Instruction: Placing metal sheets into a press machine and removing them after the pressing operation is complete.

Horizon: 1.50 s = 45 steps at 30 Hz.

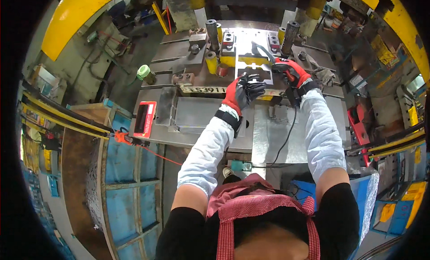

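Observation:
A pale metal sheet with cut-outs lies over the die in the press, its near end toward me. My left hand, in a red and black glove, is curled at the sheet's near left corner and seems to grip its edge; the fingertips are partly hidden. In the same kind of glove, my right hand is closed round a dark, slim hand tool to the right of the sheet. The tool's bent far end reaches over the sheet, and its exact kind cannot be made out.
Dark guide posts rise on both sides of the die. A stack of flat metal sheets rests at the near left, beside a red-framed box. A black cable hangs below my right wrist. Blue-panelled frames stand at left.

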{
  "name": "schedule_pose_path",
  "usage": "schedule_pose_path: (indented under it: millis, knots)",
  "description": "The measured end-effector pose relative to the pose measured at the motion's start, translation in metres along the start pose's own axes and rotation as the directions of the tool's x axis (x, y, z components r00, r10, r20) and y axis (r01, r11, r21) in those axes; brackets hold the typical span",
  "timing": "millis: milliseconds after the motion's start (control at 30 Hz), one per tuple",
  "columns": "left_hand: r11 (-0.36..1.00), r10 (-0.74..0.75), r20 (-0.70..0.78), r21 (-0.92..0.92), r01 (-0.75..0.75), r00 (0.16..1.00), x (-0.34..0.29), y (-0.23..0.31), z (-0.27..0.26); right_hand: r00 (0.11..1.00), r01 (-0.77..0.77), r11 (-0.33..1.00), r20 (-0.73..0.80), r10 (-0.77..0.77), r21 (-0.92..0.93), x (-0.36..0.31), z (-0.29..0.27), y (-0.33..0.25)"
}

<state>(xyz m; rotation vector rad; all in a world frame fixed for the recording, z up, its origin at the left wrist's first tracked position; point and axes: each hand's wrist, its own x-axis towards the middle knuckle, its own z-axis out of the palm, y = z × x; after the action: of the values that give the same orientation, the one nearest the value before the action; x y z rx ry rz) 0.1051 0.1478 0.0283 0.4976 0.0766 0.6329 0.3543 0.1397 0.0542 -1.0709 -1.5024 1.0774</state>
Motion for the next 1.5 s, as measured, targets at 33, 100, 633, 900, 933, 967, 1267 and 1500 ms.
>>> schedule_pose_path:
  millis: [33, 100, 633, 900, 933, 967, 1267, 1500]
  knots:
    - [1.000, 0.002, -0.076, 0.025, 0.000, 0.997, 0.001, 0.000, 0.000, 0.994, -0.099, 0.995, -0.037, 0.099, 0.001, 0.001, 0.002, -0.002]
    - [1.000, 0.000, -0.159, 0.028, 0.005, 0.987, -0.002, -0.003, 0.002, 0.958, -0.246, 0.966, -0.131, 0.256, 0.084, -0.002, 0.014, -0.012]
    - [0.987, 0.160, -0.340, 0.076, -0.142, 0.927, 0.000, -0.009, 0.017, 0.535, -0.459, 0.850, -0.685, 0.495, 0.256, -0.339, 0.079, 0.041]
    - [0.979, 0.196, -0.438, 0.143, -0.147, 0.877, 0.001, -0.011, 0.030, 0.610, -0.020, 0.593, -0.460, 0.645, 0.805, -0.367, 0.063, 0.075]
    - [0.978, 0.194, -0.424, 0.152, -0.142, 0.885, 0.001, -0.012, 0.030, 0.619, 0.010, 0.556, -0.442, 0.649, 0.831, -0.368, 0.062, 0.076]
    - [0.974, 0.210, -0.436, 0.167, -0.151, 0.875, 0.002, -0.012, 0.029, 0.602, 0.002, 0.568, -0.455, 0.656, 0.823, -0.369, 0.062, 0.076]
    - [0.985, 0.169, -0.462, 0.099, -0.138, 0.871, 0.006, -0.007, 0.020, 0.525, -0.085, 0.672, -0.540, 0.657, 0.735, -0.369, 0.065, 0.073]
    - [0.981, 0.184, -0.412, 0.136, -0.140, 0.892, 0.006, -0.008, 0.019, 0.517, -0.118, 0.696, -0.554, 0.652, 0.709, -0.368, 0.066, 0.072]
